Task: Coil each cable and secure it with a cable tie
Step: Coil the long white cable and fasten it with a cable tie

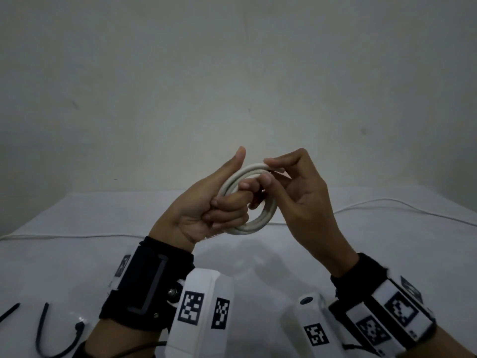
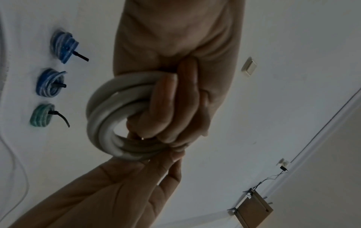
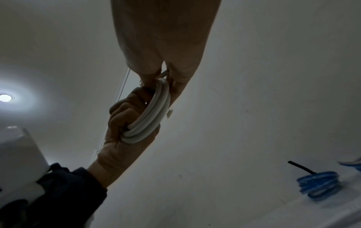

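A white cable wound into a small coil [image 1: 260, 220] is held up above the white table [image 1: 258, 259]. My left hand [image 1: 227, 200] grips it with the fingers curled through the ring and the thumb pointing up. My right hand [image 1: 268, 170] pinches the top of the coil between thumb and index finger. The left wrist view shows several turns of the coil [image 2: 105, 108] beside the left hand's fingers [image 2: 171, 95], with the right hand [image 2: 156, 154] pinching from below. Seen from the right wrist, the coil [image 3: 154, 111] is edge-on, and a small white connector [image 3: 169, 113] sticks out beside it.
Two black cable ties [image 1: 44, 329] [image 1: 9, 312] lie at the table's near left. A thin white cable [image 1: 387, 202] runs across the table behind the hands. Two blue coils [image 2: 64, 46] [image 2: 49, 83] and a green coil [image 2: 42, 115], each with a black tie, sit on the table.
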